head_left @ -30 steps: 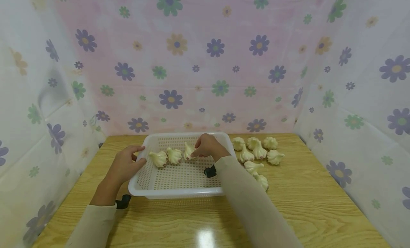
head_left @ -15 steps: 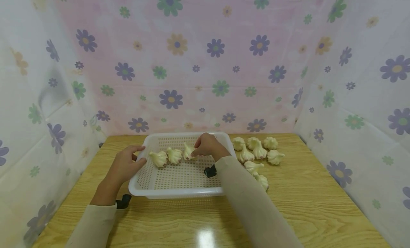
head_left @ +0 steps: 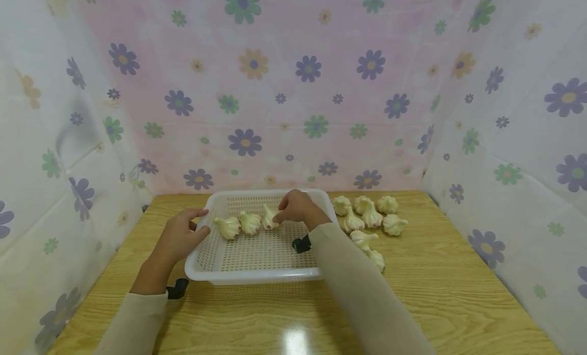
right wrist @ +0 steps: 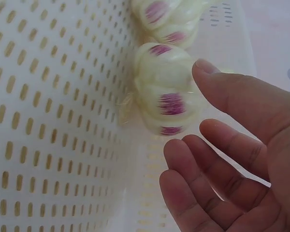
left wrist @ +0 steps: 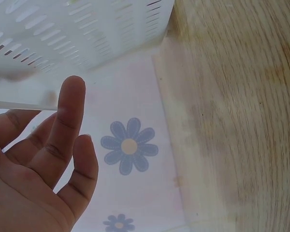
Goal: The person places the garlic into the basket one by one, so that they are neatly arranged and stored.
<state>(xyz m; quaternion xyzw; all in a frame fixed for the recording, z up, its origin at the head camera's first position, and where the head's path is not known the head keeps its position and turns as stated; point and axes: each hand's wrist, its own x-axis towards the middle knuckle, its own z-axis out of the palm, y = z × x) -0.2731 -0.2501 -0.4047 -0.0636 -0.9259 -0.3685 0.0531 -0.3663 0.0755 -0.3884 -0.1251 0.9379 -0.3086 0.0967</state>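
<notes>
A white perforated plastic basket (head_left: 257, 276) stands on the table, with three garlic bulbs in a row inside it. My left hand (head_left: 181, 235) holds the basket's left rim, thumb and index finger on top; in the left wrist view other fingers (left wrist: 71, 101) lie against its outer side. My right hand (head_left: 298, 208) reaches into the basket and pinches the rightmost garlic bulb (head_left: 269, 217). The right wrist view shows this purple-streaked garlic bulb (right wrist: 166, 89) between thumb and fingers. Left of it lie the middle garlic bulb (head_left: 249, 223) and the left garlic bulb (head_left: 228, 226).
Right of the basket, several more garlic bulbs (head_left: 370, 217) lie in a cluster on the wooden table (head_left: 440, 278). Two garlic bulbs (head_left: 363, 239) are nearer the front, partly behind the right sleeve (head_left: 362, 289). Flowered cloth (head_left: 284, 90) walls enclose the table's back and sides.
</notes>
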